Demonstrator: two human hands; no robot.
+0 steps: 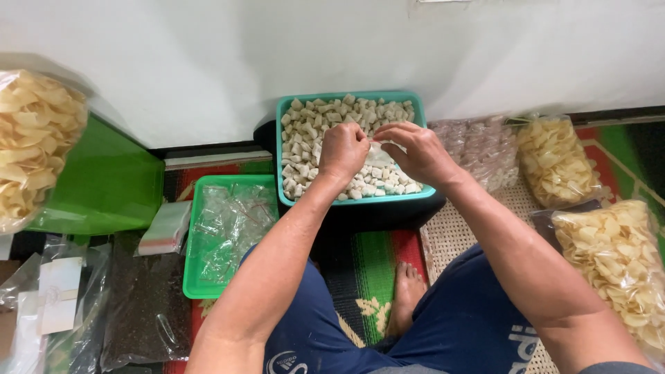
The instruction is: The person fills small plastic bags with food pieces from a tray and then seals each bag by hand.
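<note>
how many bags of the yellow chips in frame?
3. One bag of chips at upper left, cut by the frame edge; one at upper right by the wall; one at lower right beside the person's right arm. More may lie outside the view.

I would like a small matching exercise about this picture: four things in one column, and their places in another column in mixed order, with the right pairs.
Things:
1. teal tub of pale snack pieces
2. green tray with clear small bags
3. big bags of yellow chips
4. small clear bag

Places:
A. on the mat at the right
B. between the left hand and the right hand
C. by the wall, under both hands
D. beside the left knee

Pairs: 1-C, 2-D, 3-A, 4-B
</note>
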